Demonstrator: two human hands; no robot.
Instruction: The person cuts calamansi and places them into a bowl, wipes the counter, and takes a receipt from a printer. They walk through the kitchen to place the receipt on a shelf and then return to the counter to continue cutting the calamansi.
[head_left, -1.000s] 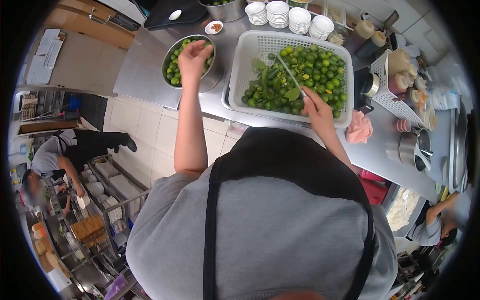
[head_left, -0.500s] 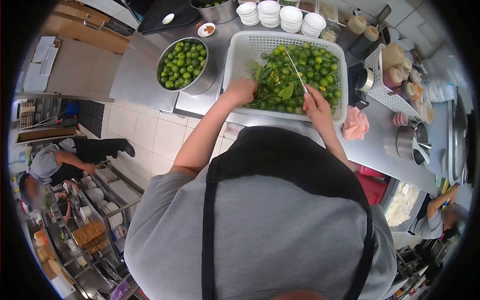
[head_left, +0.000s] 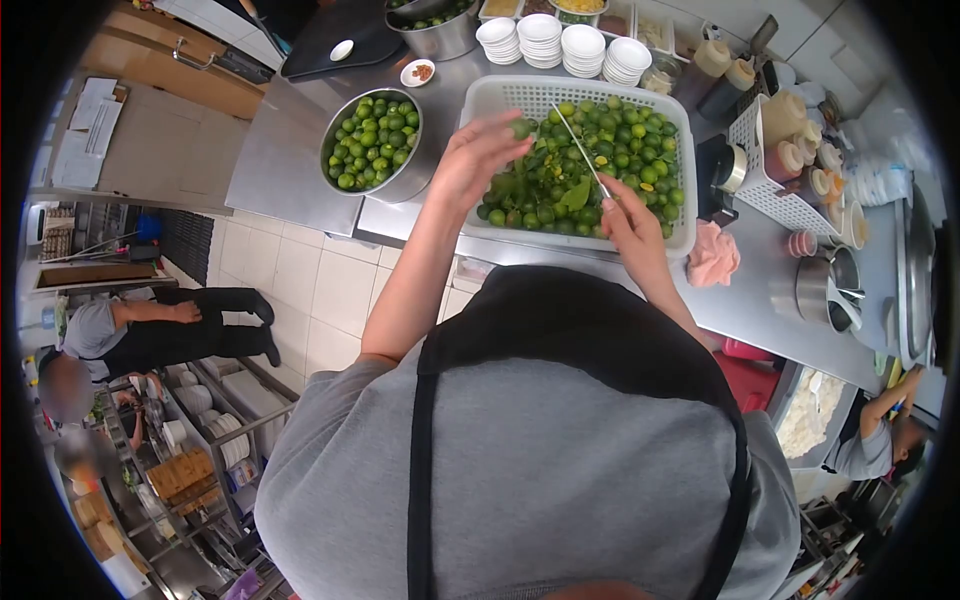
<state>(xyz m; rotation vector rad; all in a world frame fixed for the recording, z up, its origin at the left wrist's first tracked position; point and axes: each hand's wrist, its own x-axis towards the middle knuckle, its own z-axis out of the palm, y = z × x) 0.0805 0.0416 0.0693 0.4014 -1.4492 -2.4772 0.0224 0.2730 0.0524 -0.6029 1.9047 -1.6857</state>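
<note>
A white perforated basket (head_left: 683,222) holds many small green limes (head_left: 640,150), with loose green leaves (head_left: 575,194) among them. Over the basket's left side is my left hand (head_left: 478,158), slightly blurred, its fingers stretched out and apart. A single lime (head_left: 522,128) shows right at its fingertips. My right hand (head_left: 632,225) is closed round the handle of a thin knife (head_left: 577,142) at the basket's front right. The narrow blade points away and to the left, above the limes.
Left of the basket stands a steel pot (head_left: 408,185) full of limes. Stacked white dishes (head_left: 582,50) line the back, and a pink cloth (head_left: 712,253) lies right of the basket. Sauce bottles fill a white crate (head_left: 790,190). One person (head_left: 150,320) stands at left, another (head_left: 875,440) at right.
My left hand has risen out of the limes at the basket's left and its fingers have spread. My right hand keeps the knife, its blade shifted slightly left. The person at left has moved.
</note>
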